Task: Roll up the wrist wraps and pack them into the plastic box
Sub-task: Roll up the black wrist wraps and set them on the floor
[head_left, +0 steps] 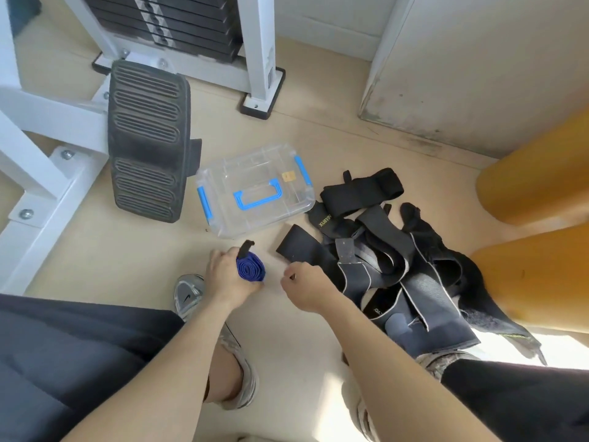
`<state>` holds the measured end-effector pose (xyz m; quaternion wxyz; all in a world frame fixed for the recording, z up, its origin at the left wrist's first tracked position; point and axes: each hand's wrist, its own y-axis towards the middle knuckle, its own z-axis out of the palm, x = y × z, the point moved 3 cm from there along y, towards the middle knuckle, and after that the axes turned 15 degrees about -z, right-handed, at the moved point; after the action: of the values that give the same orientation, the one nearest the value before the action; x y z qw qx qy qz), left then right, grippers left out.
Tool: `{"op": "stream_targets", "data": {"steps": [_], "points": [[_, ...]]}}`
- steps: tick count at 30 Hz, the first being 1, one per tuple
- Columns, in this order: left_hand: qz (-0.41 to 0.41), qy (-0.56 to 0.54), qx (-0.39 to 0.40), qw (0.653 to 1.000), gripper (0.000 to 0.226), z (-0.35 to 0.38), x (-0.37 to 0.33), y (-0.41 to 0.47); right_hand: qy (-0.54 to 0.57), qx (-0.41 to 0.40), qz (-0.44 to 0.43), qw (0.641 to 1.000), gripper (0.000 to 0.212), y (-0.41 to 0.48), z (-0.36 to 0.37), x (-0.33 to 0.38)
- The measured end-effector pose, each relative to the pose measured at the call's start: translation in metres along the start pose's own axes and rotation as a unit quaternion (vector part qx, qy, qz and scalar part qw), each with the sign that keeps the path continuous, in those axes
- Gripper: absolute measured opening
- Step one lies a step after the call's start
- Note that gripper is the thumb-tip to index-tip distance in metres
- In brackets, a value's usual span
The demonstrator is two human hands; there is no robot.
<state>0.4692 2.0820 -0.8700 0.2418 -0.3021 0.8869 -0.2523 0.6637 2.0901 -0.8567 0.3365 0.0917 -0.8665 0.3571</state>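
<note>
1. The left hand [223, 275] grips a rolled blue fabric wrist wrap [250, 271], fingers curled round the coil. The coil's spiral end faces the camera, and a short black tab [247, 247] sticks up from its far side.
2. The right hand [306, 286] hovers just right of the roll, apart from it, with fingers curled inward. Whether it pinches anything cannot be told.
3. The blue roll is held low over the beige floor [127, 260], just on the near side of a clear plastic box with blue handle and latches [223, 186], and outside it. The box stands on the floor with its lid on.
4. Right of the box and the right hand lies a loose heap of black and grey wrist wraps [392, 253], unrolled and overlapping. The end of 1 black strip reaches toward the right hand.
5. Left of the box, a black ribbed rubber footplate [146, 138] is mounted on a white steel machine frame [41, 135]. A black weight stack [178, 23] stands at the far side.
6. 2 yellow padded cylinders [535, 177] fill the right edge. A grey trainer [188, 295] rests on the floor just left of the left wrist.
</note>
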Motion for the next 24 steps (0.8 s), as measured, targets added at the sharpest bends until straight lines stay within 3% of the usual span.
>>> {"op": "stream_targets", "data": {"steps": [4,6,8,11,12,15,17,19,22,24], "points": [[-0.071,-0.074,-0.072,0.992,0.074,-0.006,0.004,0.016,-0.097,0.035,0.034,0.994,0.013,0.003,-0.017,-0.021],[-0.108,-0.092,-0.087,0.986,0.078,-0.008,0.002,0.02,-0.125,0.059,0.021,0.99,0.014,0.003,-0.023,-0.025],[-0.147,-0.121,-0.077,0.979,0.084,-0.009,0.0,0.022,-0.136,0.078,0.007,0.988,0.024,0.002,-0.029,-0.023],[-0.211,-0.131,-0.041,0.968,0.085,-0.005,-0.002,0.021,-0.163,0.099,-0.004,0.982,0.011,0.002,-0.035,-0.025],[-0.242,-0.121,-0.022,0.962,0.084,-0.003,-0.004,0.019,-0.17,0.097,0.002,0.981,0.016,0.002,-0.038,-0.026],[-0.351,-0.219,0.023,0.91,0.078,0.005,-0.007,0.006,-0.192,0.069,0.03,0.979,0.026,-0.007,-0.056,-0.035],[-0.382,-0.356,0.078,0.849,0.048,0.008,-0.015,-0.004,-0.222,0.026,0.054,0.973,0.033,-0.023,-0.07,-0.047],[-0.38,-0.386,0.164,0.824,0.02,0.011,-0.026,-0.014,-0.243,0.002,0.058,0.968,0.044,-0.042,-0.079,-0.06],[-0.295,-0.301,0.223,0.879,0.02,0.017,-0.045,-0.029,-0.29,0.089,0.052,0.952,0.056,-0.073,-0.078,-0.075],[-0.205,-0.242,0.207,0.925,0.018,0.021,-0.06,-0.041,-0.324,0.104,0.053,0.939,0.034,-0.09,-0.074,-0.082]]}}
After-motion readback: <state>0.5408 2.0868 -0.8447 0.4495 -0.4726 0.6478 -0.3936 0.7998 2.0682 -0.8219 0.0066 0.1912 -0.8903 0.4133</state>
